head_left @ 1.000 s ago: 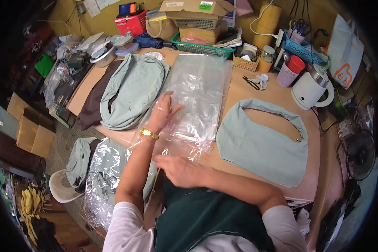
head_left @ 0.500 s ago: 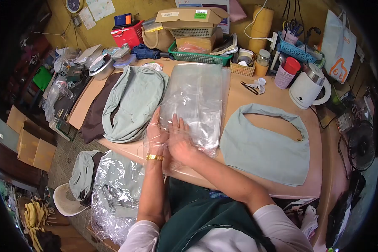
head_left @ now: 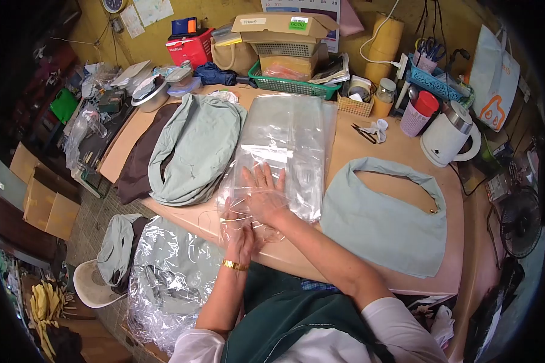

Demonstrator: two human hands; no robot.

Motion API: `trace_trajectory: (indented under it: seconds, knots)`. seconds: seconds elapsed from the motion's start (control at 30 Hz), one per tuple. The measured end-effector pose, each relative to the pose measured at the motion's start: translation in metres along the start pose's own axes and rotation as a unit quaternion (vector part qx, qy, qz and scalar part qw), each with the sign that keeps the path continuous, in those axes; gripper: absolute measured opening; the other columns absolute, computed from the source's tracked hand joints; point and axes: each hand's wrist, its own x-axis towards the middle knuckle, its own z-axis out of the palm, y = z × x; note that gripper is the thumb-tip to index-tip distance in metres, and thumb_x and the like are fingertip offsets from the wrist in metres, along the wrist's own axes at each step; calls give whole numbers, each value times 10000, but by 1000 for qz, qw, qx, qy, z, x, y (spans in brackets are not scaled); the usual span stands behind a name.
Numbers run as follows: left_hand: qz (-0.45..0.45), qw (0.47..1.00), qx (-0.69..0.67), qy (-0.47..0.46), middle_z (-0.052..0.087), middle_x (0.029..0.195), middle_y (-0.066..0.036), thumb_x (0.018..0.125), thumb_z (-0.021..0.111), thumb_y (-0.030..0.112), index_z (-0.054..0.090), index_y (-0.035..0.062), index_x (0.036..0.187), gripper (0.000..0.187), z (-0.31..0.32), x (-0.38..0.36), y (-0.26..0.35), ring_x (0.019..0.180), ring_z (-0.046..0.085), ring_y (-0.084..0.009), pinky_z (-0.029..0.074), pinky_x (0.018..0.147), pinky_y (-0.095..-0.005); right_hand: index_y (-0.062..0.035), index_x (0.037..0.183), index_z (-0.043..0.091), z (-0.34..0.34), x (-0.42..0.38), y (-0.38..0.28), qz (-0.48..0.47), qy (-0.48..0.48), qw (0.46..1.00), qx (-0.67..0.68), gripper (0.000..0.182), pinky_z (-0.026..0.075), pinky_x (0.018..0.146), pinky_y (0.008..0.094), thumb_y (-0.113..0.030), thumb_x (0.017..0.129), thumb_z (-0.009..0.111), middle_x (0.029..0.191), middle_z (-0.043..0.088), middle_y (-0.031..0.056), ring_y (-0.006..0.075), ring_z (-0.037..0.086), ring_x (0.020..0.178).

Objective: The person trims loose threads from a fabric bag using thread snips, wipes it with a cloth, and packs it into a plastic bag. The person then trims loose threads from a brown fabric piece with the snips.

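A stack of clear plastic bags (head_left: 287,124) lies flat at the middle of the table. My right hand (head_left: 265,195) rests palm down on the stack's near part, fingers spread. Just left of it and nearer my body, my left hand (head_left: 241,241), with a gold-coloured band at the wrist, holds the loose near edge of a clear plastic bag. Its fingers show only partly through the crinkled film. To the right lies a flat pale green fabric shoulder bag (head_left: 381,233). On the left, similar pale green bags (head_left: 203,136) are piled on a dark brown fabric piece (head_left: 136,163).
Small black snips (head_left: 364,134), a white kettle (head_left: 447,134) and a pink cup (head_left: 415,118) stand to the right. A green basket (head_left: 293,86) is at the back. Plastic-wrapped fabric (head_left: 169,281) sits below the table's left edge, beside a white chair (head_left: 91,283).
My left hand has drawn back toward my body with the plastic film around it. My right hand has moved slightly forward and right, its fingers spreading wider on the plastic.
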Motion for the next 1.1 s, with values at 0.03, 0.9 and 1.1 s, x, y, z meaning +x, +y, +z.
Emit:
trace_trajectory:
  seconds: [0.03, 0.9, 1.1]
  knots:
    - [-16, 1000, -2, -12, 571, 1248, -158, 1006, 444, 56, 412, 28, 1371, 368, -12, 3, -3, 1110, 598, -272, 539, 942, -374, -139, 1559, 128, -3, 3, -4, 3, -21, 1000, 16, 816, -49, 1132, 649, -509, 927, 488, 1613, 101, 167, 357, 27, 1493]
    - [154, 554, 801, -167, 654, 889, -247, 998, 489, 190, 652, 13, 1168, 294, 25, -138, 119, 803, 653, -345, 503, 673, -417, -244, 1560, 152, -13, 21, 4, 46, -70, 995, -45, 1138, -51, 1032, 797, -645, 670, 738, 1628, 14, 137, 409, -18, 1483]
    - [120, 794, 595, -34, 705, 1072, -156, 1026, 471, 266, 668, -54, 1134, 391, -17, -207, 213, 965, 691, -231, 571, 788, -331, -267, 1558, 149, -30, 24, 0, 51, -120, 989, -68, 1130, -6, 1045, 791, -659, 673, 733, 1629, 37, 119, 401, 5, 1485]
